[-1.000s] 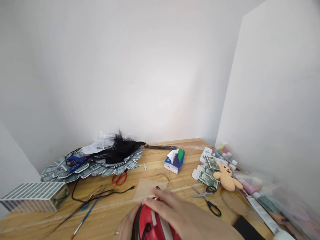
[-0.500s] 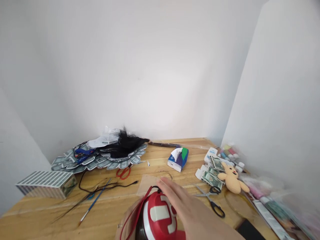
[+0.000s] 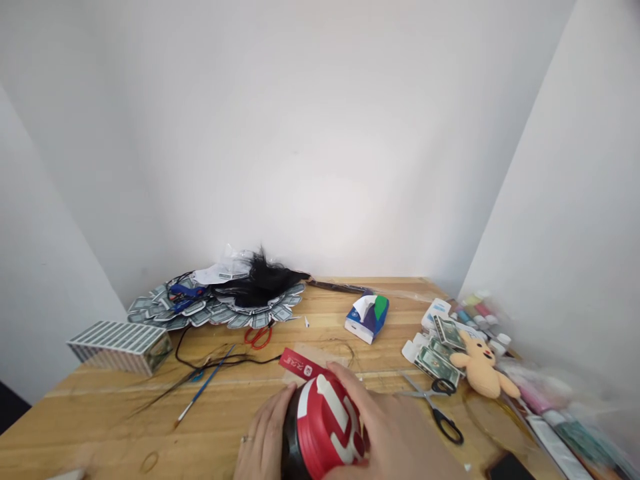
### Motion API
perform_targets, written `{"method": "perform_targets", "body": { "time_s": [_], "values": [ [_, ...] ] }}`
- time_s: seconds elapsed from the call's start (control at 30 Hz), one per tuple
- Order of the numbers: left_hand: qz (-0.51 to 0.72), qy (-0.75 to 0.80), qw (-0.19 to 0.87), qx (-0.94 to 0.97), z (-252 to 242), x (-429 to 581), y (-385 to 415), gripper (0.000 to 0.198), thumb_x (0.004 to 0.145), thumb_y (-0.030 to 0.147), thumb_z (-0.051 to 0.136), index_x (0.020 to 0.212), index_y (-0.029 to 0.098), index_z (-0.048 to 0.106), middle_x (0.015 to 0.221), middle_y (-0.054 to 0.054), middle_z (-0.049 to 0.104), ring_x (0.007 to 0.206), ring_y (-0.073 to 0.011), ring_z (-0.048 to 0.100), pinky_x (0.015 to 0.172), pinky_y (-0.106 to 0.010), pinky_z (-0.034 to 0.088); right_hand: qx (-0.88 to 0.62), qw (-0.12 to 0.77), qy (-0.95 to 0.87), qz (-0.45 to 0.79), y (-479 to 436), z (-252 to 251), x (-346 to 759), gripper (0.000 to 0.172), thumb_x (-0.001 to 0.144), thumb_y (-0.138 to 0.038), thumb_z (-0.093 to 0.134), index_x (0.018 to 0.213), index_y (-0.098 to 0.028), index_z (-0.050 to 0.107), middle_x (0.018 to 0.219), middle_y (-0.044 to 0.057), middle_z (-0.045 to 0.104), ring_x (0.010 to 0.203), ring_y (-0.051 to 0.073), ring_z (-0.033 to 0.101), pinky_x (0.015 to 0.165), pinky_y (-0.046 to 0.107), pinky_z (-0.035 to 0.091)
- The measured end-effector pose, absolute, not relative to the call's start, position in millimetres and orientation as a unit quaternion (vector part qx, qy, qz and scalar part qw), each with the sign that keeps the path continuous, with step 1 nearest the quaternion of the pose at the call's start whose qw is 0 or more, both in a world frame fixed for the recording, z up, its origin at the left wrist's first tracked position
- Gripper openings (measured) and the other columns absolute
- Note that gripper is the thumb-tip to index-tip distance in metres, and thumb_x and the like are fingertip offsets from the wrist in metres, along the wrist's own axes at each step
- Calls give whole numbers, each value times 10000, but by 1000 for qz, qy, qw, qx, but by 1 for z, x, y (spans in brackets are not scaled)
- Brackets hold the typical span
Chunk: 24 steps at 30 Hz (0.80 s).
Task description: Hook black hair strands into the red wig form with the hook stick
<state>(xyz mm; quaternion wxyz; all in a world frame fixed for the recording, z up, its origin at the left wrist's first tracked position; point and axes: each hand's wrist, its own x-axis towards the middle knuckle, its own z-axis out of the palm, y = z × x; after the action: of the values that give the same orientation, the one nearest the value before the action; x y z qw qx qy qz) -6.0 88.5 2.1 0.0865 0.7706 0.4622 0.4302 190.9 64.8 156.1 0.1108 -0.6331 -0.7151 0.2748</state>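
Observation:
A red and white bottle (image 3: 324, 427) with a black body sits at the bottom middle of the head view, tilted so its red lid faces me. A red strap (image 3: 300, 365) sticks out from the lid toward the upper left. My left hand (image 3: 260, 441) presses against the bottle's left side, a ring on one finger. My right hand (image 3: 395, 433) wraps over the lid from the right. Both hands rest low over the wooden table (image 3: 100, 427).
Black-handled scissors (image 3: 440, 408) lie right of my right hand, with a plush toy (image 3: 481, 371), banknotes (image 3: 433, 356) and paint tubes (image 3: 475, 313) beyond. A tissue pack (image 3: 369, 316), red scissors (image 3: 258, 336), a paintbrush (image 3: 205, 385), a striped box (image 3: 120, 345) and a card fan with black hair (image 3: 265, 280) lie farther back.
The bottle has risen and tilted, so its lid and red strap now show more fully. My left hand has come up along its side. The view has swung left.

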Motion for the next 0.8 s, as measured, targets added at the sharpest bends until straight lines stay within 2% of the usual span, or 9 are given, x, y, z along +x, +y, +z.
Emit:
{"method": "perform_targets", "body": {
  "time_s": [0.07, 0.1, 0.17, 0.23, 0.3, 0.37, 0.5, 0.67, 0.8],
  "values": [
    [441, 462, 102, 763, -1, -4, 89, 615, 780, 402, 630, 1343, 190, 504, 1340, -164, 639, 1199, -353, 627, 953, -458, 554, -636, 104, -724, 245, 64, 157, 197, 1180, 565, -573, 869, 1547, -201, 331, 1198, 182, 714, 1051, 438, 665, 900, 552, 515],
    [447, 465, 107, 757, -3, -3, 89, 627, 775, 407, 632, 1347, 189, 496, 1347, -167, 633, 1207, -356, 621, 953, -468, 553, -628, 108, -737, 225, 64, 156, 202, 1175, 565, -523, 884, 1551, -207, 327, 1357, 201, 617, 1183, 449, 594, 965, 558, 484],
    [457, 468, 122, 747, -5, -1, 87, 637, 763, 401, 634, 1350, 194, 496, 1354, -162, 629, 1218, -359, 612, 957, -479, 551, -580, 121, -779, 208, 64, 155, 210, 1098, 622, -485, 864, 1552, -260, 324, 1591, 152, 351, 1396, 430, 389, 1090, 538, 392],
    [463, 464, 145, 741, -7, 1, 86, 617, 761, 370, 616, 1343, 198, 506, 1358, -148, 630, 1236, -350, 601, 969, -472, 548, -509, 129, -816, 242, 64, 153, 215, 953, 731, -532, 785, 1543, -328, 330, 1644, 69, 241, 1457, 375, 307, 1148, 484, 341],
    [466, 460, 158, 739, -9, 1, 84, 600, 759, 328, 586, 1339, 198, 506, 1363, -139, 627, 1252, -338, 590, 980, -461, 543, -468, 133, -826, 283, 65, 153, 215, 869, 795, -550, 727, 1540, -353, 326, 1635, 40, 277, 1448, 335, 346, 1153, 425, 353],
    [462, 465, 144, 741, -9, 0, 83, 621, 747, 302, 570, 1353, 192, 484, 1371, -148, 618, 1256, -343, 584, 982, -472, 538, -488, 126, -814, 288, 66, 153, 209, 910, 762, -496, 774, 1540, -325, 335, 1594, 72, 368, 1384, 345, 445, 1114, 413, 409],
    [444, 465, 79, 762, -10, -4, 83, 631, 783, 298, 536, 1393, 188, 420, 1374, -175, 605, 1234, -357, 597, 988, -503, 515, -583, 104, -768, 244, 64, 152, 192, 1006, 639, -344, 848, 1521, -317, 365, 1434, 136, 510, 1057, 352, 678, 900, 428, 541],
    [450, 446, 6, 773, -4, 4, 82, 637, 944, 367, 432, 1528, 223, 224, 1375, -181, 581, 1248, -351, 578, 992, -509, 490, -611, 132, -737, 257, 58, 152, 186, 955, 579, -442, 868, 1440, -329, 470, 1352, 122, 548, 997, 336, 689, 860, 403, 527],
    [456, 463, -42, 759, 21, 10, 77, 705, 987, 440, 412, 1578, 220, 95, 1454, -223, 444, 1311, -395, 484, 994, -561, 444, -623, 202, -718, 236, 65, 158, 204, 829, 609, -463, 839, 1370, -327, 540, 1289, 58, 649, 1081, 311, 660, 920, 385, 498]
  ]
}}
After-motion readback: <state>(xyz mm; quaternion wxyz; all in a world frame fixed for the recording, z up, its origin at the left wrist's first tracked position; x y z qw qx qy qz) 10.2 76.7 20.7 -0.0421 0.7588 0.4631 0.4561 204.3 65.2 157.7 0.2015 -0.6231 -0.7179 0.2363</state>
